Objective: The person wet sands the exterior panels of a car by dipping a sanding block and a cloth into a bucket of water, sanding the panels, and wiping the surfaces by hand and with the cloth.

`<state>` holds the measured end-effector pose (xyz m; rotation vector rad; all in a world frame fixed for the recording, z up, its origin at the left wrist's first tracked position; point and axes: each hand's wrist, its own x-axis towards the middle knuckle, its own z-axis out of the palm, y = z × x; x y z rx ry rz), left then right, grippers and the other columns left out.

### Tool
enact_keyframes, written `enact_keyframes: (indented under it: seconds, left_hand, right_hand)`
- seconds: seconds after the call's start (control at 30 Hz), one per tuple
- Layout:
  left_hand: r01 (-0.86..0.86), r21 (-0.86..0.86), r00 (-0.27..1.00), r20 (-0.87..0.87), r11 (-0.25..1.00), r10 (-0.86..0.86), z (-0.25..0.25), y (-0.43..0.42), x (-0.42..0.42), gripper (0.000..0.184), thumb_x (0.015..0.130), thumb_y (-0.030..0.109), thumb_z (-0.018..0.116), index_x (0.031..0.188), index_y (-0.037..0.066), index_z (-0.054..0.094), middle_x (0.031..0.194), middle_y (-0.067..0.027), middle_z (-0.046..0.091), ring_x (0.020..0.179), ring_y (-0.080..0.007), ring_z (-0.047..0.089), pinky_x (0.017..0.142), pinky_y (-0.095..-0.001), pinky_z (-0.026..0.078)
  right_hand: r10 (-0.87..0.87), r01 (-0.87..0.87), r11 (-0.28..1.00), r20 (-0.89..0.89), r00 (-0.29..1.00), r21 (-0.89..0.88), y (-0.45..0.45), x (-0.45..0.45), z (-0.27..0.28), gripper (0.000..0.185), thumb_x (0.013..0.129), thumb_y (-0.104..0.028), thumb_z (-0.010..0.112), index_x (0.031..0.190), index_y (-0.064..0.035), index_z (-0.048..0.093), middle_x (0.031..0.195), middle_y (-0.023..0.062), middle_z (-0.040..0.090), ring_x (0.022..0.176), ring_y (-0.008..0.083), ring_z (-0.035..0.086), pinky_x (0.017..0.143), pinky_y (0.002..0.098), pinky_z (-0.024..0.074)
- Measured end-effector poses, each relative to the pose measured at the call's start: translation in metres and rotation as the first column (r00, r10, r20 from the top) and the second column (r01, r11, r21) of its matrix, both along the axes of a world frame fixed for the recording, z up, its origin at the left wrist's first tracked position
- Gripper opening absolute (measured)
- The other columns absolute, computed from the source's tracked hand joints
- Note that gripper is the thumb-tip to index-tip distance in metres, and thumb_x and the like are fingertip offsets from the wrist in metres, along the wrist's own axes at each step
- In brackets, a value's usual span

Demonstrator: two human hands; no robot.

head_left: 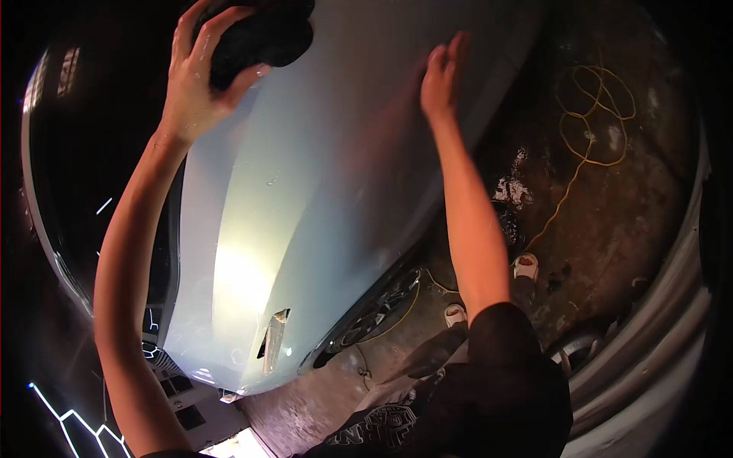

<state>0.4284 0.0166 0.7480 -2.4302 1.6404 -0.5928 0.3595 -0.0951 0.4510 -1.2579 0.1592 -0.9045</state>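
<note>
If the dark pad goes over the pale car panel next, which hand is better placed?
Probably the left: the left hand has its fingers around the dark pad by the pale car panel, while the right hand appears to hold nothing.

The broad, curved, glossy car body panel [347, 153] is silver-grey, washed pale yellow-white at 8 o'clock and shading to blue-grey lower down. The soft, rounded pad [263, 38] at 11 o'clock is solid black. At 2 o'clock a thin, looped cord [566, 189] shows yellow against the mottled dark-brown floor [641, 195]. The short-sleeved cloth shirt [489, 404] at 5 o'clock is black with pale grey lettering.
</note>
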Motion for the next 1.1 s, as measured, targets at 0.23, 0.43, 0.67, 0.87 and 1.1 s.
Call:
enact_keyframes:
  seconds: [0.23, 0.43, 0.67, 0.87, 1.1]
  left_hand:
    - [0.135, 0.094, 0.979, -0.169, 0.986, -0.118, 0.008, -0.035, 0.055, 0.069, 0.069, 0.014, 0.086, 0.13, 0.009, 0.057, 0.141, -0.0149, 0.05, 0.13, -0.0371, 0.05, 0.105, -0.0467, 0.046]
    - [0.171, 0.105, 0.984, -0.067, 0.98, -0.165, 0.001, -0.047, 0.064, 0.099, 0.082, 0.009, 0.075, 0.158, 0.037, 0.018, 0.141, -0.0181, 0.051, 0.132, -0.0421, 0.047, 0.106, -0.0535, 0.045]
    - [0.057, 0.033, 0.989, -0.136, 0.998, -0.052, 0.001, -0.055, 0.056, 0.064, 0.07, 0.014, 0.081, 0.128, 0.007, 0.055, 0.141, -0.0225, 0.048, 0.13, -0.0402, 0.05, 0.105, -0.0496, 0.048]
    - [0.055, 0.012, 0.99, -0.133, 0.998, -0.053, 0.0, -0.052, 0.062, 0.064, 0.068, 0.011, 0.081, 0.127, 0.008, 0.056, 0.14, -0.022, 0.049, 0.127, -0.0398, 0.053, 0.102, -0.0472, 0.05]
    - [0.026, 0.031, 0.993, -0.117, 0.999, -0.022, 0.002, -0.053, 0.055, 0.062, 0.075, 0.019, 0.079, 0.13, 0.004, 0.054, 0.14, -0.0242, 0.05, 0.13, -0.0411, 0.05, 0.104, -0.0493, 0.047]
  right_hand:
    - [0.32, -0.376, 0.881, -0.221, 0.921, -0.288, 0.202, -0.24, -0.002, 0.075, 0.095, -0.039, 0.052, 0.147, 0.01, 0.029, 0.157, 0.0347, 0.017, 0.145, 0.0588, 0.009, 0.11, 0.0762, 0.0056]
    - [0.096, -0.077, 0.994, -0.268, 0.959, 0.081, -0.051, 0.029, -0.032, 0.064, 0.107, -0.031, 0.036, 0.157, 0.0012, 0.012, 0.165, 0.0217, 0.006, 0.152, 0.0398, 0.007, 0.123, 0.0491, 0.0098]
    - [0.272, -0.311, 0.946, -0.292, 0.917, -0.092, 0.157, -0.189, 0.014, 0.07, 0.102, -0.035, 0.043, 0.153, 0.0058, 0.018, 0.161, 0.0313, 0.004, 0.146, 0.0569, 0.004, 0.112, 0.0745, 0.0082]
    - [0.12, -0.08, 0.98, -0.226, 0.967, 0.18, -0.068, 0.053, -0.005, 0.064, 0.108, -0.034, 0.033, 0.157, 0.0013, 0.013, 0.165, 0.0229, 0.006, 0.153, 0.0348, 0.009, 0.124, 0.0451, 0.0101]
    - [0.344, -0.422, 0.87, -0.301, 0.889, -0.255, 0.112, -0.137, 0.025, 0.07, 0.098, -0.041, 0.049, 0.153, -0.001, 0.029, 0.163, 0.0225, 0.016, 0.147, 0.0531, 0.013, 0.11, 0.0755, 0.0084]
